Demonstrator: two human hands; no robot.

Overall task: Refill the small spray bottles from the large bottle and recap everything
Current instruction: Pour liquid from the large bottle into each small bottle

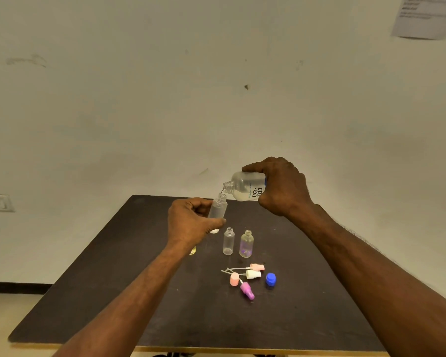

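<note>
Above dark rectangular table [139, 292]: right hand [281, 186] wrapped around large clear plastic bottle [245, 186], tipped, mouth at neck of small frosted plastic spray bottle [218, 208] gripped in left hand [191, 220]. Likely light, smooth, slippery when wet; best held mid-body.

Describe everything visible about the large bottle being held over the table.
The large bottle is clear, plastic-looking, with rounded shoulders and a short threaded neck, uncapped. Dark lettering runs along its side. It lies tipped nearly level above the far part of the dark table, neck pointing left and down, its mouth at the open mouth of a small bottle held by the left hand. The right hand grips its rear half from above, hiding the base. Clear liquid seems to pool along its lower side.
</note>
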